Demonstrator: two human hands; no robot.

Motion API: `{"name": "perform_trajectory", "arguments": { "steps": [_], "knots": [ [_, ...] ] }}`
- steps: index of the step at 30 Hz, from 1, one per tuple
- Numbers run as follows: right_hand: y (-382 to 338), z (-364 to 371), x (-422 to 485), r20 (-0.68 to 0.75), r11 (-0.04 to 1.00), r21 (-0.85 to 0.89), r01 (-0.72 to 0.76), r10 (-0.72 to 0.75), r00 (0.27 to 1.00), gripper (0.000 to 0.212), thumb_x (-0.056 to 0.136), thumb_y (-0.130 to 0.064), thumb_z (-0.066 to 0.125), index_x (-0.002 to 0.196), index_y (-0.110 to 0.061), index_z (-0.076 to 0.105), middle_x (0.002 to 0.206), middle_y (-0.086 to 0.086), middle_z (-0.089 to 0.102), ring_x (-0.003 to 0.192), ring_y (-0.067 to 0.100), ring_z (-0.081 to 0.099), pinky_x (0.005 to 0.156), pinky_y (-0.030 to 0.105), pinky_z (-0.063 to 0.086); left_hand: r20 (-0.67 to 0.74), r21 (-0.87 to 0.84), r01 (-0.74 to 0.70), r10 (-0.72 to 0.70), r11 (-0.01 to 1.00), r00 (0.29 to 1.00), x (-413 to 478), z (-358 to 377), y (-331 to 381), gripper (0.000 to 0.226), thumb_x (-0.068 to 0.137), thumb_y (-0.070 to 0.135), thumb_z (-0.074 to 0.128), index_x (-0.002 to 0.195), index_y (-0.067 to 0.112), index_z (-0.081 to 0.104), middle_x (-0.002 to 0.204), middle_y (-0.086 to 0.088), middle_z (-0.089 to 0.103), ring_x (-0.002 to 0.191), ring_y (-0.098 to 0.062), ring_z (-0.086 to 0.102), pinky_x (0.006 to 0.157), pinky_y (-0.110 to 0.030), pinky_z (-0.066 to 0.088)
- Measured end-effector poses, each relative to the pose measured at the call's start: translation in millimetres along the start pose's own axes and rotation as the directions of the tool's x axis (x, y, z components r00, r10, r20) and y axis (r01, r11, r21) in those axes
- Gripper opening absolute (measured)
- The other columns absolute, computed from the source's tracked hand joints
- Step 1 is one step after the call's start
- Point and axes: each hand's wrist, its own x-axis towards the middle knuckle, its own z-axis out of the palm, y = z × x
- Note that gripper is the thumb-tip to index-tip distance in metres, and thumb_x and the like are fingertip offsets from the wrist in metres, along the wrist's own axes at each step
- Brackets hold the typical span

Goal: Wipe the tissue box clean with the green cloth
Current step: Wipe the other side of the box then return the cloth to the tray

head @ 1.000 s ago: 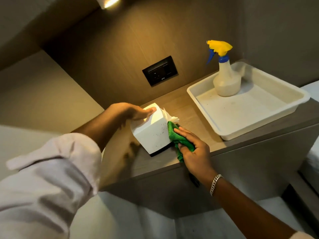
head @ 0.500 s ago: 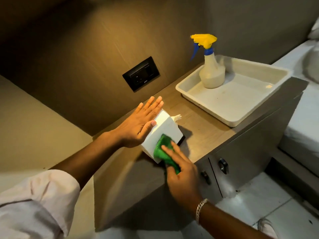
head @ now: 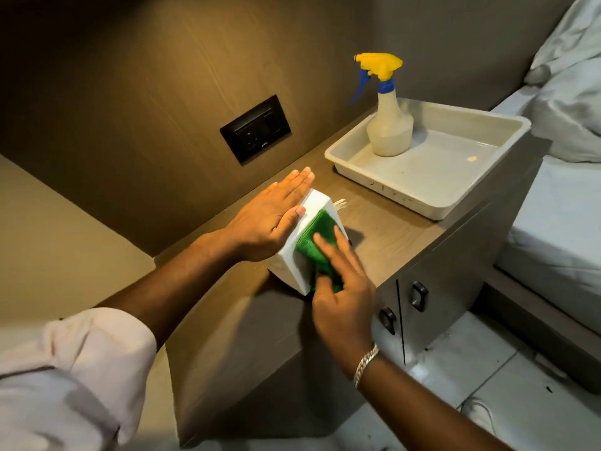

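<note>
A white cube-shaped tissue box (head: 289,265) lies tipped on the wooden bedside cabinet top (head: 390,229), a bit of tissue (head: 340,203) poking out at its far end. My left hand (head: 270,219) lies flat against the box's left face, fingers straight and together. My right hand (head: 341,284) presses the folded green cloth (head: 317,236) flat onto the box's upward right face. The cloth's lower part is hidden under my right fingers.
A white plastic tray (head: 432,203) at the back right holds a spray bottle (head: 388,125) with a yellow and blue trigger. A black wall socket (head: 255,129) is behind the box. Cabinet doors with dark handles (head: 418,296) face right; a bed (head: 566,190) stands beyond.
The cloth and my right hand have slid up along the box's face toward its far end. My left hand went from gripping the box's top to lying flat on its side.
</note>
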Motion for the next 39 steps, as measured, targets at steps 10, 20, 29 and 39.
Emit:
{"name": "perform_trajectory", "arguments": {
  "steps": [10, 20, 29, 39],
  "knots": [
    [14, -4, -66, 0.374, 0.970, -0.158, 0.186, -0.116, 0.920, 0.058, 0.072, -0.011, 0.048, 0.123, -0.039, 0.057, 0.143, -0.013, 0.043, 0.134, 0.020, 0.041, 0.109, 0.048, 0.036, 0.061, -0.010, 0.067, -0.066, 0.998, 0.996, -2, -4, 10, 0.075, 0.086, 0.059, 0.005, 0.152, 0.023, -0.001, 0.163, 0.001, -0.005, 0.150, -0.013, -0.008, 0.123, -0.043, 0.004],
    [-30, -137, 59, 0.380, 0.994, -0.032, 0.104, -0.084, 0.921, 0.053, 0.079, 0.002, 0.053, 0.119, -0.032, 0.063, 0.137, -0.018, 0.052, 0.127, 0.002, 0.046, 0.101, 0.040, 0.048, -0.160, -0.196, 0.305, -0.338, 0.932, 0.928, -24, 15, -5, 0.071, 0.090, 0.056, 0.016, 0.152, 0.022, 0.012, 0.163, 0.004, 0.007, 0.149, -0.010, -0.005, 0.121, -0.042, -0.008],
    [-5, -175, 263, 0.649, 0.751, -0.465, 0.468, -0.070, 0.757, 0.062, 0.078, 0.009, 0.061, 0.115, -0.040, 0.058, 0.130, 0.004, 0.060, 0.114, 0.025, 0.059, 0.099, 0.029, 0.046, -0.453, -0.813, 0.307, -0.869, 0.494, 0.199, -56, 57, 32, 0.058, 0.095, 0.040, 0.031, 0.147, 0.016, 0.033, 0.158, -0.005, 0.027, 0.147, -0.014, 0.020, 0.121, -0.039, 0.020],
    [63, -138, 313, 0.817, 0.381, -0.487, 0.786, 0.516, 0.257, 0.068, 0.093, -0.044, 0.042, 0.146, -0.035, 0.000, 0.157, -0.002, -0.020, 0.144, 0.031, -0.019, 0.115, 0.058, -0.001, -0.374, -0.916, 0.185, -0.923, 0.355, -0.084, -27, 133, 127, 0.068, 0.088, 0.058, 0.026, 0.148, 0.026, 0.024, 0.158, 0.000, 0.029, 0.147, -0.015, 0.024, 0.119, -0.049, 0.025]
  ]
}}
